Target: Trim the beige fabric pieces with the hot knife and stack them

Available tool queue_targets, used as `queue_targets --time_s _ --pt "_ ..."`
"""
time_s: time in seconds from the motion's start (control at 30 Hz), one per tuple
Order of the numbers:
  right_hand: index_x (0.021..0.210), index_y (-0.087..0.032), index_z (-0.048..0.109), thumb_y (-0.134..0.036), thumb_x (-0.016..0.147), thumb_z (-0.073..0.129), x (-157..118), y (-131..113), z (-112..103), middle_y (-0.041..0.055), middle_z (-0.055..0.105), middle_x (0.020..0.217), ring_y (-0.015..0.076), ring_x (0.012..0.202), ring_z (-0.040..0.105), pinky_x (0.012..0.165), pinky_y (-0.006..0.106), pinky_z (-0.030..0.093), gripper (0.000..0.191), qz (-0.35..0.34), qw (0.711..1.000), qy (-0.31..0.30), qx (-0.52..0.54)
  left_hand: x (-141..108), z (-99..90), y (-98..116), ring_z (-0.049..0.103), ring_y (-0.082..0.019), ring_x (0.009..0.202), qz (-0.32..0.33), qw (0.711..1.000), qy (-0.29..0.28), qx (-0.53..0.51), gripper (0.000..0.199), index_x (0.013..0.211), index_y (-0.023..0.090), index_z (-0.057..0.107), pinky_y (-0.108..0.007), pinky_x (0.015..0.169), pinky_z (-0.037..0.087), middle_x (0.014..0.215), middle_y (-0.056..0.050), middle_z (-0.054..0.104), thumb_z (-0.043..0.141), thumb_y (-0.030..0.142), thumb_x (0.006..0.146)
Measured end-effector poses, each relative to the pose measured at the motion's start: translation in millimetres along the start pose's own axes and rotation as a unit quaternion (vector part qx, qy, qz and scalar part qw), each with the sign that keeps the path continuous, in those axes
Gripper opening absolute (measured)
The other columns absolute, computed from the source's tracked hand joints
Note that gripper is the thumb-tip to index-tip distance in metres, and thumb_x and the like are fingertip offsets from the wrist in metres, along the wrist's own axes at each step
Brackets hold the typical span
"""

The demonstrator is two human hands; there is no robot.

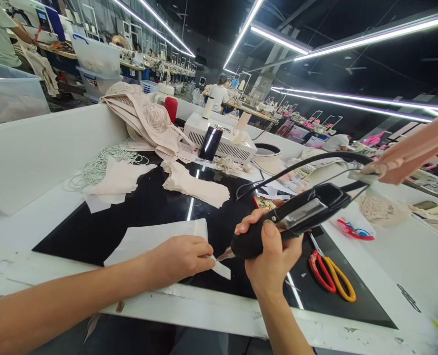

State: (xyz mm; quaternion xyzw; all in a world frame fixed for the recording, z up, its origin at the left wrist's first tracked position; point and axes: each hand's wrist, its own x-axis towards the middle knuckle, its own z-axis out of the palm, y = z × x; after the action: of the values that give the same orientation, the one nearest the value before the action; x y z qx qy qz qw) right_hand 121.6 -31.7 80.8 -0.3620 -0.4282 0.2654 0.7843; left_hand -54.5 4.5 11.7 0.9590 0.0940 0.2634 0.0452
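My left hand (pixel 184 259) is closed, its fingertips pinching the right edge of a flat white fabric piece (pixel 145 241) that lies on a glossy black board (pixel 160 214). My right hand (pixel 273 254) grips a black corded handheld tool (pixel 289 217) with a silver lever on its side. The tool's narrow metal tip (pixel 226 254) points left and meets the fabric edge, or nearly so, beside my left fingertips. A short white strip (pixel 222 269) sticks out past those fingers. Further back on the board, a stack of cream fabric pieces (pixel 197 185) is spread out.
Scissors with red and orange handles (pixel 330 276) lie right of my right hand. Pale green cord (pixel 104 165), lace bra cups (pixel 148 118), a black cylinder (pixel 210 143) and a vented white box (pixel 200 129) stand behind. Peach fabric (pixel 419 148) hangs by the tool's cable.
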Motion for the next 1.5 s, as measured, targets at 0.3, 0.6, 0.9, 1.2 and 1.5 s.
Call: queue_targets --time_s 0.3,0.6,0.9,1.2,1.5 --pt "0.09 -0.022 0.062 -0.032 0.086 0.078 1.2 -8.8 -15.0 -0.0041 0.066 0.075 0.0115 0.056 0.062 0.051 0.026 0.056 0.019 -0.038 0.999 -0.004 -0.022 -0.8 1.3 0.1 0.068 -0.018 0.097 -0.002 1.0 0.003 -0.002 0.026 0.107 0.019 0.067 -0.026 0.087 0.054 0.1 -0.006 0.069 0.051 0.0 0.1" --pt "0.095 -0.024 0.059 -0.031 0.086 0.079 -3.2 -6.1 -16.0 -0.0045 0.068 0.078 0.0121 0.057 0.064 0.053 0.028 0.058 0.023 -0.025 0.999 0.002 -0.024 -2.0 -0.9 0.5 0.068 -0.018 0.097 -0.006 1.0 -0.006 -0.007 0.028 0.108 0.018 0.066 -0.026 0.084 0.053 0.102 -0.005 0.07 0.051 -0.003 0.099" --pt "0.113 -0.026 0.06 -0.032 0.085 0.079 -7.4 -11.7 -9.9 -0.0054 0.068 0.077 0.0121 0.056 0.062 0.052 0.027 0.057 0.034 -0.01 1.0 -0.001 0.013 -3.3 -0.2 -1.1 0.068 -0.019 0.102 -0.008 1.0 -0.029 -0.006 0.021 0.11 0.015 0.068 -0.029 0.086 0.055 0.11 -0.006 0.071 0.052 0.003 0.103" --pt "0.12 -0.026 0.057 -0.035 0.087 0.077 -14.9 -5.3 -3.2 -0.0044 0.067 0.079 0.0125 0.056 0.063 0.054 0.029 0.057 0.039 0.001 1.0 -0.024 0.012 -1.8 -2.6 0.5 0.068 -0.018 0.101 -0.014 0.999 -0.033 -0.006 0.021 0.113 0.018 0.068 -0.028 0.085 0.054 0.107 -0.005 0.072 0.053 0.006 0.104" --pt "0.12 -0.026 0.057 -0.033 0.087 0.077 -13.3 -11.4 -4.9 -0.0045 0.067 0.079 0.0127 0.056 0.063 0.054 0.029 0.057 0.04 0.004 1.0 -0.017 -0.001 -2.7 -3.4 0.8 0.067 -0.018 0.101 -0.016 0.999 -0.029 -0.005 0.021 0.111 0.018 0.068 -0.028 0.085 0.053 0.107 -0.005 0.072 0.053 0.005 0.104"
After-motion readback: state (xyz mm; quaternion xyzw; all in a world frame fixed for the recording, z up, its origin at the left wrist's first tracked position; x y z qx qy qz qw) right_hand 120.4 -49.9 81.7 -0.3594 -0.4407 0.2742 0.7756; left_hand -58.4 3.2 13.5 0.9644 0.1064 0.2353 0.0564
